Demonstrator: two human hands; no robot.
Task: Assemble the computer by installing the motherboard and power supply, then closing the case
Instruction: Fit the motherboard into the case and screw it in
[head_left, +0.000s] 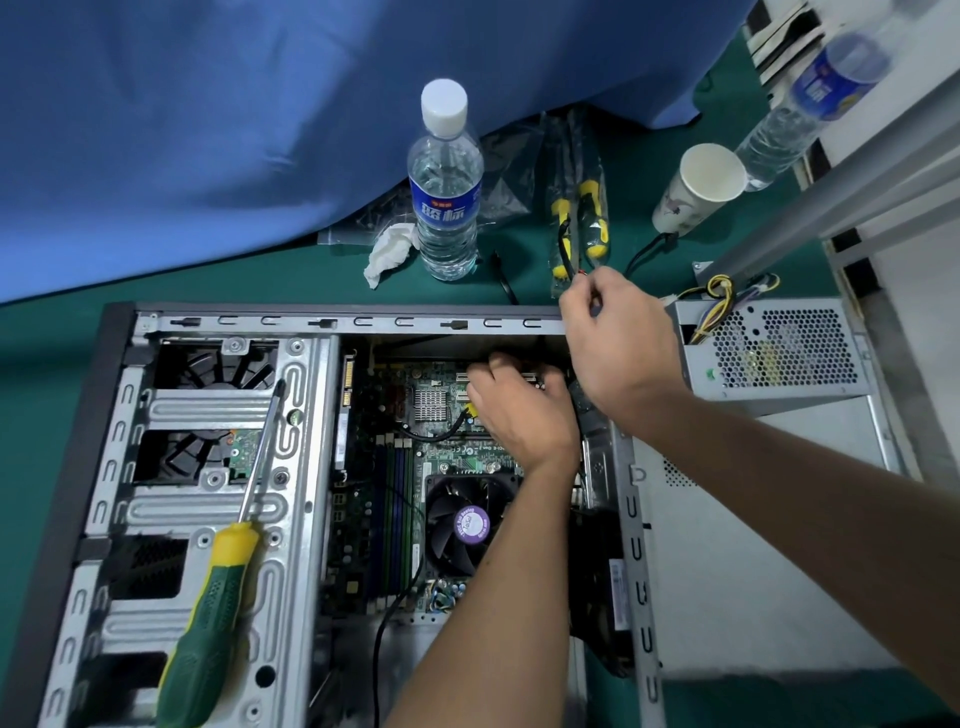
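Observation:
The open computer case (218, 322) lies flat on a green mat. The motherboard (395, 467) sits inside it, with a black CPU fan (467, 525) near the middle. My left hand (519, 410) reaches down onto the board's upper right area, fingers curled next to a black cable with a yellow end (462, 415); what it grips is hidden. My right hand (618, 338) hovers over the case's far right corner, pinching a thin cable (569, 260). The grey power supply (779, 348) stands outside the case at right, with its yellow and black wires (719, 296) loose.
A green-and-yellow screwdriver (223, 587) rests on the drive cage (208, 467). Behind the case stand a water bottle (447, 182), a crumpled tissue (387, 254), bagged screwdrivers (579, 218) and a paper cup (696, 187). A blue cloth (208, 130) covers the far left. A light panel (753, 545) lies at right.

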